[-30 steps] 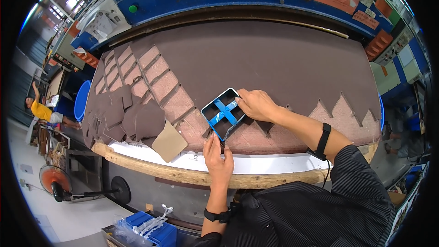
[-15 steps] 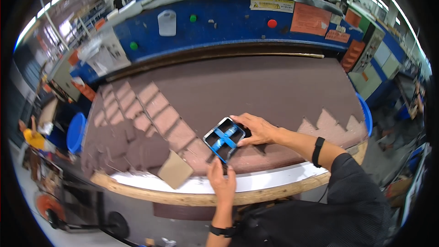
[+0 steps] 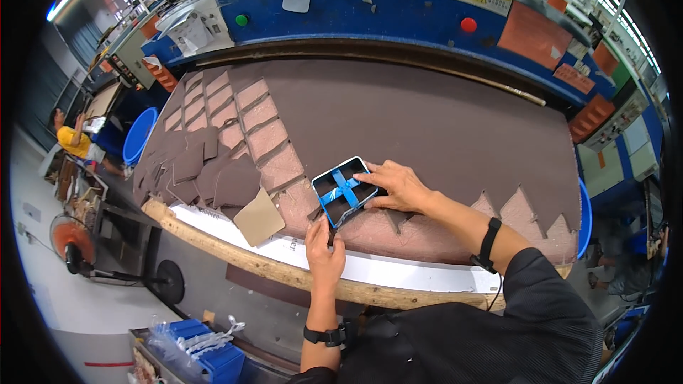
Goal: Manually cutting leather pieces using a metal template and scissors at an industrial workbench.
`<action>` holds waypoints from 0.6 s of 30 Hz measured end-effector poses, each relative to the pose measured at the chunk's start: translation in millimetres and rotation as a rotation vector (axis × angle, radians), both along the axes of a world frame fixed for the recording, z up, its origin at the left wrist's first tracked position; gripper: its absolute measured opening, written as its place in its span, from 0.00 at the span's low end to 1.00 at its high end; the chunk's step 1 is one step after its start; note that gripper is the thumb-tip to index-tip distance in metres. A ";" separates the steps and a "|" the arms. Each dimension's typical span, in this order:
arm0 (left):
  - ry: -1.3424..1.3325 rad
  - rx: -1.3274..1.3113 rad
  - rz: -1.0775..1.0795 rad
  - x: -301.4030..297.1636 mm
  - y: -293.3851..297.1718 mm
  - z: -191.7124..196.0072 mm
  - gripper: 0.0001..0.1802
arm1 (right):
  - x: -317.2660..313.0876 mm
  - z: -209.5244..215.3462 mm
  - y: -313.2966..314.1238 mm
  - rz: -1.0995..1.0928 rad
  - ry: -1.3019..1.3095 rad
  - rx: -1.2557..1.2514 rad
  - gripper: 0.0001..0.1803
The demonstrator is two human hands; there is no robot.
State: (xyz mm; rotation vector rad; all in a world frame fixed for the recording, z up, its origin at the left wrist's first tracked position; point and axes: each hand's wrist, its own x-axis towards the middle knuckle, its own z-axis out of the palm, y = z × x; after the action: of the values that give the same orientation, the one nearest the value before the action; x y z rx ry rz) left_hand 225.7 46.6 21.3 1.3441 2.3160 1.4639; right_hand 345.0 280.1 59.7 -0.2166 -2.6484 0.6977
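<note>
A frame-shaped cutting die (image 3: 346,186), metal-edged with a blue cross-shaped brace, is tilted at the border of the brown sheet (image 3: 427,121) and the cut-out area. My right hand (image 3: 400,186) grips its right side, fingers on the top rim and thumb lower down. At its near corner is my left hand (image 3: 326,254), with index finger and thumb on either side of that corner. To the left of this hand lies a tan square piece (image 3: 259,219). Whether the die's lower edge touches the sheet cannot be made out.
Dark brown cut pieces (image 3: 188,163) are heaped at the left. Beyond the sheet stands a blue machine beam (image 3: 398,21) with green and red buttons. A wooden edge (image 3: 235,249) borders the table. Blue tubs (image 3: 140,135) flank it; a person in yellow (image 3: 73,141) is far left.
The view has swung, shifting the table in the picture. The die has turned flatter toward me, showing more of its blue cross. Both hands stay at it.
</note>
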 end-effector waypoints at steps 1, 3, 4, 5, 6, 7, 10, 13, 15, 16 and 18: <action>-0.012 -0.011 0.042 6.2 3.2 0.3 0.28 | 0.7 1.5 4.5 0.000 -0.002 -0.001 0.39; 0.042 0.009 0.077 18.7 10.9 3.4 0.30 | 5.4 0.7 8.2 -0.024 0.007 -0.017 0.39; 0.050 -0.002 0.081 23.2 12.8 3.8 0.30 | 8.7 0.9 8.0 -0.020 0.015 -0.029 0.39; 0.068 0.004 0.084 26.3 17.0 4.2 0.30 | 12.0 3.5 10.1 -0.032 0.019 -0.020 0.39; 0.085 0.013 0.086 28.1 20.9 5.5 0.30 | 15.0 5.7 12.0 -0.045 0.023 -0.008 0.39; 0.054 0.023 0.077 28.5 25.2 8.1 0.30 | 17.4 5.9 13.6 -0.045 0.032 -0.007 0.39; 0.096 0.021 0.062 30.5 24.6 10.0 0.30 | 24.2 5.1 13.7 -0.073 0.018 0.000 0.36; 0.153 0.035 0.062 38.2 20.1 7.3 0.30 | 31.6 10.3 7.5 -0.083 0.006 0.007 0.36; 0.163 0.033 0.077 36.0 9.3 -0.2 0.30 | 27.1 11.7 6.2 -0.009 0.031 0.033 0.36; 0.165 0.018 0.098 33.9 3.6 -5.4 0.30 | 22.9 -0.8 1.2 -0.008 0.019 0.053 0.37; 0.094 0.035 0.098 36.9 -3.8 -3.5 0.32 | 21.9 -5.6 -5.3 0.015 0.068 0.036 0.39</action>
State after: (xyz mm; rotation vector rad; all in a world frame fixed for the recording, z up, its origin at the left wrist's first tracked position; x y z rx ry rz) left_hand 262.6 42.8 17.9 1.3537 2.4585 1.5061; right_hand 366.9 274.8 54.1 -0.1603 -2.5983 0.6499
